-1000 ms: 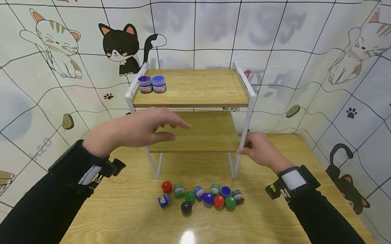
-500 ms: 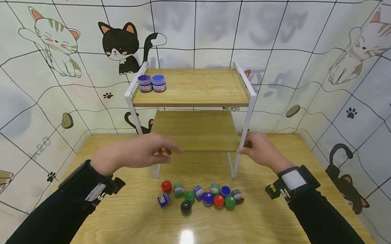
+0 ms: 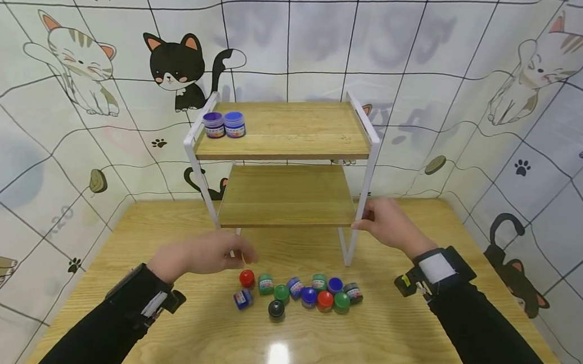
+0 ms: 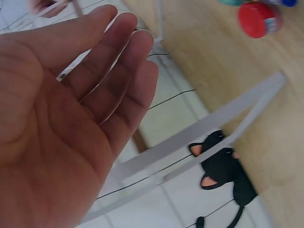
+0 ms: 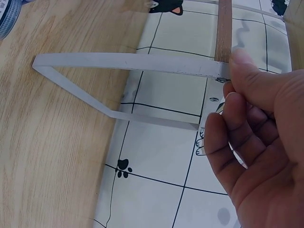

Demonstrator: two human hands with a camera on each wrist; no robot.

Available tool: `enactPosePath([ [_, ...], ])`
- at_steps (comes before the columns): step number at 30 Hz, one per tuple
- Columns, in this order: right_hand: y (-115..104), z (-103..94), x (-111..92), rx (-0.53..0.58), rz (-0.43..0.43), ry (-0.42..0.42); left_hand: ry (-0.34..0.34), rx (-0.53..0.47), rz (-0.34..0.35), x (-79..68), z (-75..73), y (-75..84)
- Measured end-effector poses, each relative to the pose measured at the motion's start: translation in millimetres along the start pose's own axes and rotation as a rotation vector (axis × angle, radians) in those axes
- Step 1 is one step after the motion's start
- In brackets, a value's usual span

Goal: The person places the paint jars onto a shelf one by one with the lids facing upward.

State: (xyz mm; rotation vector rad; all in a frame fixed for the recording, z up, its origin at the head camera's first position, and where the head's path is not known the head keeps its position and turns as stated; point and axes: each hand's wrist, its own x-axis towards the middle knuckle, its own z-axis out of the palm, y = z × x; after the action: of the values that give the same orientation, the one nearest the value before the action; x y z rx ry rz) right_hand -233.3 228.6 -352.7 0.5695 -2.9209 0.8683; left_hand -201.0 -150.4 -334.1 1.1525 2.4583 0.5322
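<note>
My left hand [image 3: 210,252] hovers just behind and left of the red-lidded paint jar [image 3: 246,278], apart from it. The left wrist view shows its palm [image 4: 57,128] with loosely bent fingers and nothing held. My right hand [image 3: 387,222] pinches the white metal leg of a two-tier wooden rack [image 3: 290,196] at lower-shelf height, thumb in front in the right wrist view. Two purple-blue paint jars [image 3: 234,124] stand side by side at the left end of the upper shelf [image 3: 295,128]. A tipped blue paint jar [image 3: 243,299] lies nearest the red one.
Several more paint jars with green, blue, red and black lids [image 3: 309,297] cluster on the wooden table [image 3: 169,331] before the rack, some lying on their sides. A cat-print sheet [image 3: 301,41] hangs behind and at both sides.
My left hand has come down from in front of the lower shelf, toward the red-lidded jar at the left of the cluster. The right hand has stayed on the rack's leg.
</note>
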Motion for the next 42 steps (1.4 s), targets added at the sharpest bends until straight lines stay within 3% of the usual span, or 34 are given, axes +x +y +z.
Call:
enactPosePath([
  [10, 1, -0.2, 0, 0.002, -0.012, 0.005, -0.032, 0.005, -0.025, 0.6, 37.6, -22.1],
  [17, 0, -0.8, -1, 0.011, -0.006, 0.002, -0.016, 0.025, -0.026, 0.6, 59.1, -32.1],
  [22, -1, -0.7, -1, 0.015, -0.004, 0.003, 0.006, 0.042, -0.032, 0.3, 68.9, -35.3],
  [33, -2, -0.4, -1, 0.024, 0.006, -0.001, 0.006, 0.071, 0.048, 4.2, 82.9, -41.8],
  [42, -2, -0.7, -1, 0.027, 0.011, -0.004, -0.024, 0.083, -0.031, 4.6, 88.5, -37.7],
])
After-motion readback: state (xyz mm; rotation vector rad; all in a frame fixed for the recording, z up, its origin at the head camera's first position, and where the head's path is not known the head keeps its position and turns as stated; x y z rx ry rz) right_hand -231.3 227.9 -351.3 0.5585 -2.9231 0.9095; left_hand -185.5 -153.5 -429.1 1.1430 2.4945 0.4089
